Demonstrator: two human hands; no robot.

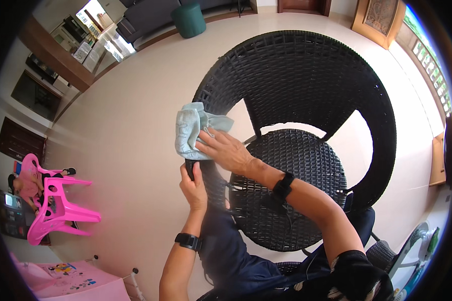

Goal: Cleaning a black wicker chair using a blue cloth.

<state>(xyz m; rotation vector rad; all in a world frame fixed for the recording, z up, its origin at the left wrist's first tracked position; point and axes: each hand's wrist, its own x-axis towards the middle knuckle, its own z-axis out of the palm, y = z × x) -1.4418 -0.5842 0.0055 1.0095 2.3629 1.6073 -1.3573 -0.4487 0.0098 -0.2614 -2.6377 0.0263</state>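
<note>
A black woven wicker armchair (306, 70) with a round seat and curved back stands in front of me. Over the left armrest lies a folded light blue-green cloth (188, 131). My right hand (228, 153) presses the cloth onto the armrest, its fingers partly tucked into the folds. Just below, my left hand (193, 188) grips the near end of the same armrest with the thumb on top. The cloth hides the part of the armrest beneath it. Each wrist wears a black band.
A person sits by a pink plastic chair (68, 210) at the left. A pink printed cover (80, 281) on a white frame is at lower left. Farther back are a green stool (188, 21) and a dark sofa (150, 20). A fan-like appliance (417, 246) stands at lower right.
</note>
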